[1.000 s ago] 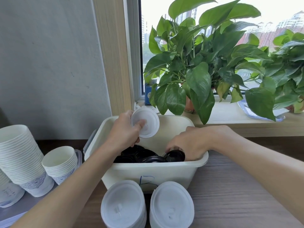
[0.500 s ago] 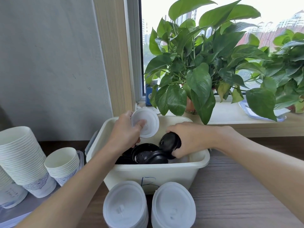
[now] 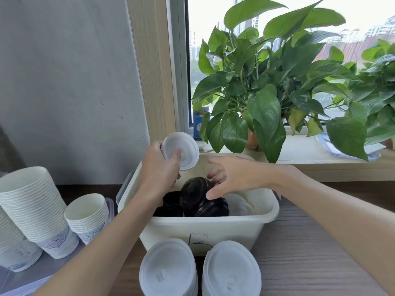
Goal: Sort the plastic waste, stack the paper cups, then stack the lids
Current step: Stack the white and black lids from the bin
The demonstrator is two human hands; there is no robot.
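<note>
Grey wall (image 3: 64, 82) at left, window (image 3: 205, 28) at right. Leafy plant (image 3: 267, 92) on sill. Wooden table (image 3: 310, 242) below. Cream bin (image 3: 203, 229) at centre of table, black lids (image 3: 213, 208) piled inside. Tall cup stacks (image 3: 32, 206) left of bin, shorter stack (image 3: 87, 214) beside them. Two white lid stacks (image 3: 168, 270) just in front of bin. Right hand (image 3: 235, 176) over bin, fingers spread, thumb and fingertips touching tilted black lid (image 3: 192, 193). Left hand (image 3: 158, 169) above bin's back left corner, pinching white lid (image 3: 181, 150), thumb on its face.
</note>
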